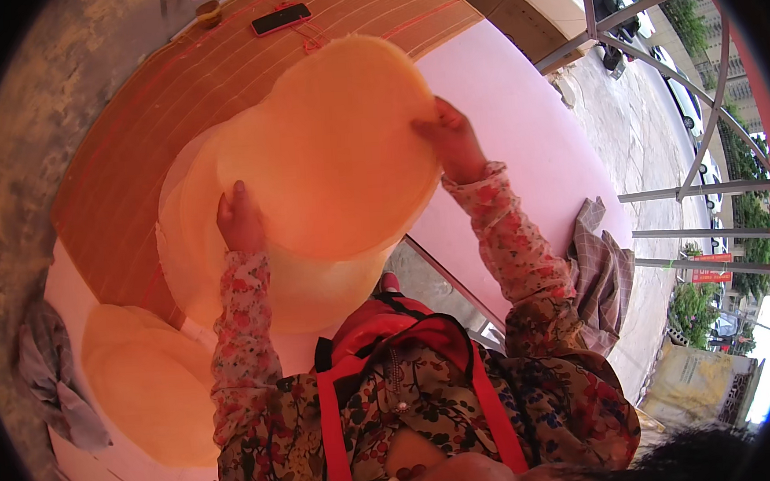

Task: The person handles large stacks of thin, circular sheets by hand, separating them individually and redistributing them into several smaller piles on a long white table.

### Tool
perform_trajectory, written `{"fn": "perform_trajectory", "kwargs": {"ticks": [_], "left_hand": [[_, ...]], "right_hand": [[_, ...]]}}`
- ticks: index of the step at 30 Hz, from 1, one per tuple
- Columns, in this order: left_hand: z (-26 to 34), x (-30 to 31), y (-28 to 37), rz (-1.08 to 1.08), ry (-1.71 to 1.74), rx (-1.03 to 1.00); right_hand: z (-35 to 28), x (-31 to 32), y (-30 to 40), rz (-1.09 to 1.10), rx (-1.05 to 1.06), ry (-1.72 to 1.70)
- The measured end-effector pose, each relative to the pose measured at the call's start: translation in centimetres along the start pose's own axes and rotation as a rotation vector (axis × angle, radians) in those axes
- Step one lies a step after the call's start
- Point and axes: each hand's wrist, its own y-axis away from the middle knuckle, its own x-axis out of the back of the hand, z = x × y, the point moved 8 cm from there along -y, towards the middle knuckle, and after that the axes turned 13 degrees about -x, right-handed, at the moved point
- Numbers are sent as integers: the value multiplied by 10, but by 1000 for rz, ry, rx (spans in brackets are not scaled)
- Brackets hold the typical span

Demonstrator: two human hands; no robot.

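A large, thin, round sheet (pixel 340 150), pale yellow and perhaps a flatbread or pancake, is spread between my hands. My right hand (pixel 455 140) pinches its right edge between thumb and fingers. On the sheet's left side, my left hand (pixel 241 219) grips the edge with the thumb uppermost. Beneath it lies a stack of similar sheets (pixel 190 246), overlapping the brown board and partly hidden by the held one. A second pile of sheets (pixel 146 387) rests at the lower left, beside my left forearm.
A phone (pixel 282 19) with a red cord lies on the brown lined board (pixel 135 163). The white tabletop (pixel 502 107) extends right. Crumpled cloths lie at the left (pixel 56 373) and right (pixel 602 273). Metal frame bars (pixel 693 192) stand beyond the table, with parked cars outside.
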Motion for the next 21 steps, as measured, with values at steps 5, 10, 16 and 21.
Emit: {"fn": "perform_trajectory", "kwargs": {"ticks": [5,10,16,21], "left_hand": [[31,-119,56,53,407,-91],[-89,-252,129,-2,431,322],[-195,-299,162,-175,-104,248],[-185,-302,186,-141,563,651]], "right_hand": [[-98,128,42,213,93,74],[-92,289,58,635,111,707],[58,303,94,577,111,965],[95,221,96,263,304,965]]}}
